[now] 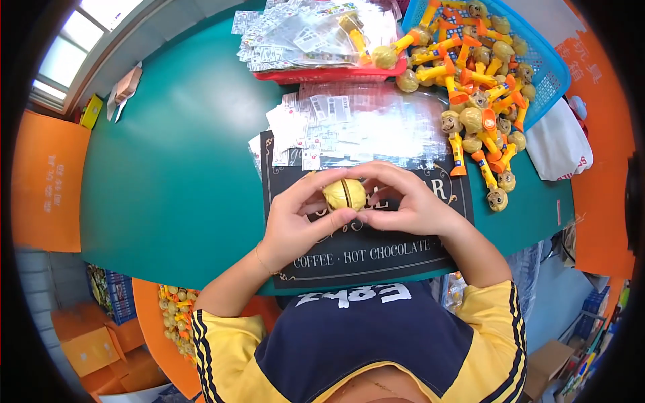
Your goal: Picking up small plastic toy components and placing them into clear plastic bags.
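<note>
Left hand, right hand both pinching yellow ball with dark seam. Step looks like working seam; next move likely wants even fingertip pressure.

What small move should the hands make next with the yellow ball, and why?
Probably a gentle inward press by the left hand and right hand: they hold the yellow ball from either side, and the dark line down its middle looks like a gap between two halves, though I can't tell its depth.
</note>
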A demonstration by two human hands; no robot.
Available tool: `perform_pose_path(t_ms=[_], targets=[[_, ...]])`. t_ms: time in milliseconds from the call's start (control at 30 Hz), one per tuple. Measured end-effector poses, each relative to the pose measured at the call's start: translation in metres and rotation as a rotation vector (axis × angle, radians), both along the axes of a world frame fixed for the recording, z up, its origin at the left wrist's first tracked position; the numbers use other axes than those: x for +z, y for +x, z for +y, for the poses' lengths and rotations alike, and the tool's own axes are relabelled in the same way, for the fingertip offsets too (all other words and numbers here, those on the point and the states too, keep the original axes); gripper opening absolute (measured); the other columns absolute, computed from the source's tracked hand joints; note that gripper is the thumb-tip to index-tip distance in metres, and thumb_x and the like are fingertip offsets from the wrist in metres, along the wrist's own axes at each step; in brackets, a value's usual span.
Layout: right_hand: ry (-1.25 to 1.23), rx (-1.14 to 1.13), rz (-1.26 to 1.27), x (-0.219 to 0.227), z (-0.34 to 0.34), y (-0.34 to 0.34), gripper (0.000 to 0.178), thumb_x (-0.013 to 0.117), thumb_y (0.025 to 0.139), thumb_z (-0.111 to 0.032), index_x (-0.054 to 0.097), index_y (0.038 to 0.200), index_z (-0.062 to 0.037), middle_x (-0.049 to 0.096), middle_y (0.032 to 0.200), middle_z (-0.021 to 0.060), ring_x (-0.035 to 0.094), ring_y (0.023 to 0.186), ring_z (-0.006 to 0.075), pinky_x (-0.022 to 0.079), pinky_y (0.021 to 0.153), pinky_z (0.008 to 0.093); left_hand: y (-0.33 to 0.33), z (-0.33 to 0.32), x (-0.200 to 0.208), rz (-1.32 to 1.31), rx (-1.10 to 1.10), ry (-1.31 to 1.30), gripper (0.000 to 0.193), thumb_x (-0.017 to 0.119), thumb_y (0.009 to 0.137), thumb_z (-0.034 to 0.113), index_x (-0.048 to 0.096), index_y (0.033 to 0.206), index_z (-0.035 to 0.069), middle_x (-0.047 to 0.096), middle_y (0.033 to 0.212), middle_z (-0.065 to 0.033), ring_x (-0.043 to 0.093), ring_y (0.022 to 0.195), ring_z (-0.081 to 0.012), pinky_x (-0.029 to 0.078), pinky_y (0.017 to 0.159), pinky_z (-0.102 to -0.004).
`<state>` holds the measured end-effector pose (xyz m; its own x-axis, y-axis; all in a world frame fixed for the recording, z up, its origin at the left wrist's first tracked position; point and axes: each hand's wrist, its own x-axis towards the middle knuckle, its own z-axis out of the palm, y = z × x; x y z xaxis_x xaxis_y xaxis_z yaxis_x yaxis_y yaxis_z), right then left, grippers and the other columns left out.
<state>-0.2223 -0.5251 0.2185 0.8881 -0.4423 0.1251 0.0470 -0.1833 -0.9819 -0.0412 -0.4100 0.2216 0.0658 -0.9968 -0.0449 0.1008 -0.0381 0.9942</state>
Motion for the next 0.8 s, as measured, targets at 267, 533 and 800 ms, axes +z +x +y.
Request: perform_pose_path(t_ms=[267, 533, 800], targets=[[0.349, 0.047, -0.115, -0.020, -0.001, -0.001, 0.054, 0.071, 0.079, -0.005, 0.048, 0.128, -0.0040, 0.053, 0.116, 0.0057, 0.058, 0.094, 0.0102, 0.049, 0.074, 0.0222, -0.002, 0.004, -0.018, -0.210, 0.067, -0.332, 0.049, 0.078, 0.071, 0.002, 0.052, 0.113, 0.002, 0.058, 0.113, -0.0137, 0.060, 0.103, -0.0195, 0.053, 0.085, -0.0295], [0.541, -0.005, -0.102, -0.025, 0.004, 0.003, 0.047, 0.060, 0.085, 0.002, 0.045, 0.130, -0.0002, 0.054, 0.124, 0.0119, 0.055, 0.112, 0.0176, 0.047, 0.089, 0.0276, 0.001, 0.003, -0.008, -0.529, 0.000, -0.516, 0.048, 0.087, 0.059, 0.009, 0.052, 0.092, 0.006, 0.058, 0.094, -0.0121, 0.060, 0.090, -0.0241, 0.049, 0.081, -0.0345], [0.404, 0.014, -0.020, -0.022, 0.008, 0.007, 0.040, 0.051, 0.095, -0.010, 0.044, 0.134, -0.0006, 0.059, 0.119, 0.0114, 0.058, 0.102, 0.0141, 0.047, 0.085, 0.0257, -0.008, 0.004, -0.018, -0.022, 0.130, -0.116, 0.043, 0.074, 0.076, 0.002, 0.048, 0.111, 0.003, 0.050, 0.105, -0.0077, 0.055, 0.099, -0.0146, 0.054, 0.072, -0.0222]])
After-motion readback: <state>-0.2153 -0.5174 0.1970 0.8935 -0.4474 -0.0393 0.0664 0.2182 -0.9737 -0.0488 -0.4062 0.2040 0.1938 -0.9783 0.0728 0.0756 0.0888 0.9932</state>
